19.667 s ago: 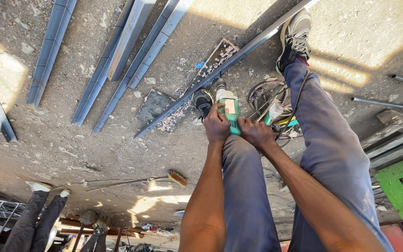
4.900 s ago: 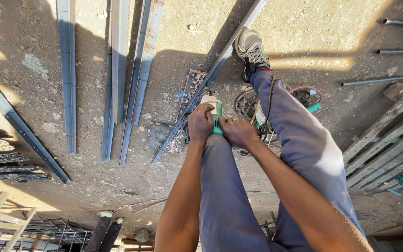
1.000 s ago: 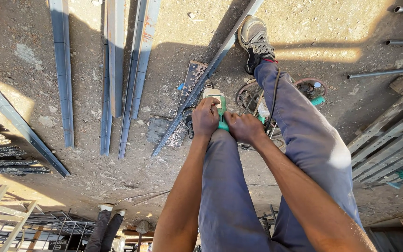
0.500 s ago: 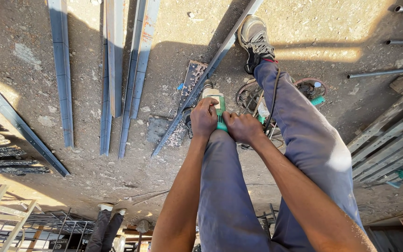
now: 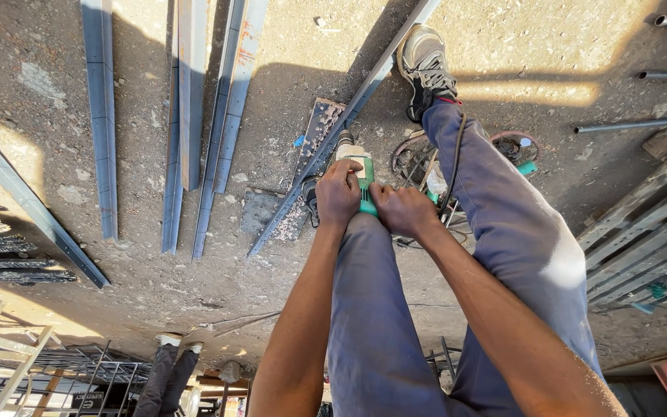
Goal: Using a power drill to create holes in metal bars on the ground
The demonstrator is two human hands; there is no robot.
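My left hand [image 5: 338, 193] and my right hand [image 5: 401, 210] both grip a green and grey power drill [image 5: 358, 164], pointed down at a long steel angle bar [image 5: 339, 123]. The bar runs diagonally across the ground and rests on a small board [image 5: 319, 127] scattered with metal shavings. My right foot in a grey sneaker [image 5: 424, 68] stands on the bar farther up. My legs in grey trousers fill the lower middle, and the drill's black cord [image 5: 452, 166] hangs over my right leg.
Several more steel profiles [image 5: 194, 116] lie side by side at the left. Another angle bar [image 5: 25, 205] slants at the far left. Thin rods [image 5: 642, 123] and wooden slats [image 5: 642, 232] lie at the right. Another person's legs [image 5: 165, 374] stand at the lower left, beside metal racks.
Almost nothing differs over the last second: both hands stay on the drill at the same spot on the bar. Since the oldest frame my view has shifted a little.
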